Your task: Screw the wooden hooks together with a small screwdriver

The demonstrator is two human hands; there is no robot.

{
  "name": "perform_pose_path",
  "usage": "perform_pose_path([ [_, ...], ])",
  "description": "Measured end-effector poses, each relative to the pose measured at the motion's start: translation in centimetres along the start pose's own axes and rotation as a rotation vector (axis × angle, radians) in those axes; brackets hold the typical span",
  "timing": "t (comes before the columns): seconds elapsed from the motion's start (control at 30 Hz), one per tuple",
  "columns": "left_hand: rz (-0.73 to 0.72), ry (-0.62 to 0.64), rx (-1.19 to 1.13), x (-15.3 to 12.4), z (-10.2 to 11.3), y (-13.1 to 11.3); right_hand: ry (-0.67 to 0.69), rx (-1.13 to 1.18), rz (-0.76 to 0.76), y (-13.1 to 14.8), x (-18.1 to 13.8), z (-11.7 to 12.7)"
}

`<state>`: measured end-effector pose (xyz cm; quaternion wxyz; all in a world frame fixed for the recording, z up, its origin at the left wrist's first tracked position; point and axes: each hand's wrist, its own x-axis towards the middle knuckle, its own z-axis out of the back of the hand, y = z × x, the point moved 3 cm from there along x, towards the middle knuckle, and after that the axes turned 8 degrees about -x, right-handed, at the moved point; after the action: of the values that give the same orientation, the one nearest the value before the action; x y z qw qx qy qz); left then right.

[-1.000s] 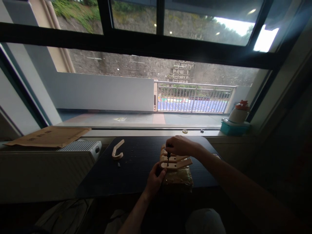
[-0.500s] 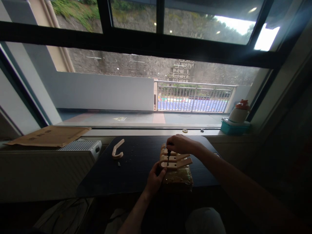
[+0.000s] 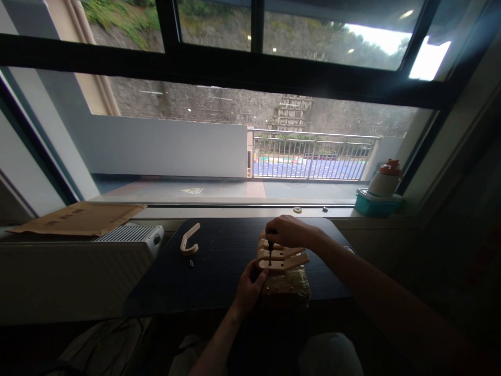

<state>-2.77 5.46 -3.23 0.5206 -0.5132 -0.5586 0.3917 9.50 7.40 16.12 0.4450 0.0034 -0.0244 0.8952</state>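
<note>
Little differs from half a second ago: the right grip (image 3: 287,231) stays wrapped around a screwdriver (image 3: 271,247), its tip on the wooden hook (image 3: 276,265) below. The left grip (image 3: 252,284) clamps that hook's rounded end, beside a wrapped block (image 3: 287,284). Beyond, rightward, a teal box (image 3: 376,204) hides its contents; far left, an envelope (image 3: 90,220) bears unreadable print.

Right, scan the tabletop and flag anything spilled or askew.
Small specks lie scattered on the dark tabletop, right of the loose wooden hook; they look like stray debris, though too small to identify. The row of hooks by the screwdriver shows nothing obviously askew.
</note>
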Motion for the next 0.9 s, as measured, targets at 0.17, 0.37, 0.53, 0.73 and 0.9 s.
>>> perform_pose_path([
  [0.17,-0.020,0.008,-0.012,-0.06,0.01,-0.19,-0.012,-0.044,-0.056,-0.19,-0.11,0.02],
  [0.37,-0.021,0.015,-0.009,-0.02,0.09,-0.10,0.035,-0.072,0.017,-0.34,-0.39,0.57],
  [0.53,-0.022,-0.021,0.007,0.01,0.02,-0.18,0.007,-0.025,0.046,-0.42,-0.21,0.31],
  [0.73,-0.025,-0.017,0.006,-0.05,-0.06,-0.32,0.006,-0.044,-0.012,-0.44,-0.05,0.16],
  [0.9,-0.017,0.000,-0.008,-0.03,-0.04,-0.32,0.032,-0.051,-0.002,-0.26,-0.38,0.67],
])
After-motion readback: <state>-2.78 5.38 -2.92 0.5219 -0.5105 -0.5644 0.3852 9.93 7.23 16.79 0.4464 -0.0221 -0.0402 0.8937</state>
